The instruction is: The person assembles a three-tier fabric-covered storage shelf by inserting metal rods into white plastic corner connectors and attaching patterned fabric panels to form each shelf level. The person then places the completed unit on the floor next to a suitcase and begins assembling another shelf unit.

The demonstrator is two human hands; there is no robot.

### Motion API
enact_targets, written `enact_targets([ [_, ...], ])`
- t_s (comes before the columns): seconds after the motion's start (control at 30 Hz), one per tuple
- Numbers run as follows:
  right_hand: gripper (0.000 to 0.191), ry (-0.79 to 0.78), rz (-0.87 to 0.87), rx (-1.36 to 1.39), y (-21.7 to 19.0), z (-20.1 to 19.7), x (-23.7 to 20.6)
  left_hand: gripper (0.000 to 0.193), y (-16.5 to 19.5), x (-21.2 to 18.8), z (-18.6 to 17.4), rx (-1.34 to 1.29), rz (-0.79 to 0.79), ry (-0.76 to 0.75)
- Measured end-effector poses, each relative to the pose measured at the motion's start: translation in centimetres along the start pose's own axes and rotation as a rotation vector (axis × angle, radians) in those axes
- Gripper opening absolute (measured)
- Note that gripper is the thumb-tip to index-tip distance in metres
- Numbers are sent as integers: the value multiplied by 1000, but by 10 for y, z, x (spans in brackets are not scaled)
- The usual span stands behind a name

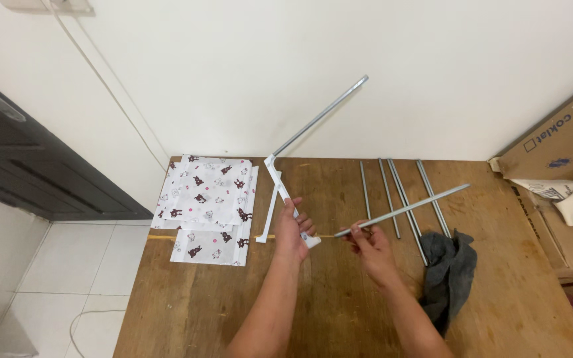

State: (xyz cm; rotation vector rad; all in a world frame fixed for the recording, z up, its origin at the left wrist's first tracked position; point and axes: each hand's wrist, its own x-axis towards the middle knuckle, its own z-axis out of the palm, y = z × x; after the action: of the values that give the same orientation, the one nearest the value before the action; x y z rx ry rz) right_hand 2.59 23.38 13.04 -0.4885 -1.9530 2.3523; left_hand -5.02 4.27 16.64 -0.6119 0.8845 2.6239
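We are midway through fitting rods into a frame piece, as we judge it. Our left hand (291,232) is wrapped around a white plastic connector bar (285,199), holding it just above the wooden worktop (313,305); one grey metal rod (319,116) already stands in its far end, slanting up towards the wall. Our right hand (370,246) pinches a second rod (406,210) near its left tip, which points at the bar's near end, just apart from it. The next move seems to call for lining that tip up squarely with the socket, which our left fingers hide. More spare rods (392,192) lie side by side beyond, by a dark grey cloth (449,272). Folded patterned fabric (210,205) lies to the left.
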Motion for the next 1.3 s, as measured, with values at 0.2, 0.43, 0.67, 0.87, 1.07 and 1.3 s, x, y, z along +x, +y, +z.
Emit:
enact_targets([
  [0.2, 17, -21, -240, 37, -26, 50, -28, 39, 9, -8, 12, 0, 6, -53],
  [0.43, 17, -67, -305, -112, -12, 53, -24, 37, 11, -10, 5, -39, 52, 5],
  [0.67, 18, -127, -291, -65, 10, 50, -18, 33, 9, -13, 6, 168, 139, 9],
  [0.87, 18, -97, -348, 38, 31, 50, -14, 34, -7, -2, 10, 111, 198, -13],
  [1.07, 17, -168, -90, 103, 85, 28, -9, 32, -26, 16, -15, 304, 111, 13],
  [1.3, 26, -166, 64, 9, 150, 13, -25, 14, -68, 39, -63, 434, 78, 154],
])
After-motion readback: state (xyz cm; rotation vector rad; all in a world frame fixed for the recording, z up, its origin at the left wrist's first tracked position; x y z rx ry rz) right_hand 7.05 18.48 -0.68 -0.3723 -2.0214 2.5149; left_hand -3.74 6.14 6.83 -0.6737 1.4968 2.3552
